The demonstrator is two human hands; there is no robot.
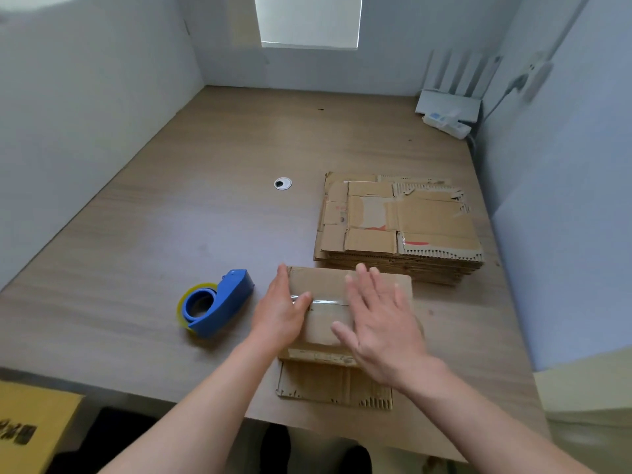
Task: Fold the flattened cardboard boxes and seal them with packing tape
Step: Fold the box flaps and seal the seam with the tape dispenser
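A small folded cardboard box (325, 285) stands on the wooden desk near the front edge, with a strip of clear tape across its top seam. My left hand (282, 311) lies against the box's left side, thumb on the tape. My right hand (379, 323) is flat with spread fingers over the box top, slightly blurred. A blue tape dispenser (219, 304) with a yellowish roll lies on the desk left of the box. A stack of flattened cardboard boxes (400, 227) sits behind the box, to the right.
A flat piece of cardboard (335, 384) lies under the box toward the front edge. A round cable grommet (283, 183) is in the desk (205, 200). A white router and power strip (446, 112) sit at the back right corner. A yellow box (30, 425) is at lower left.
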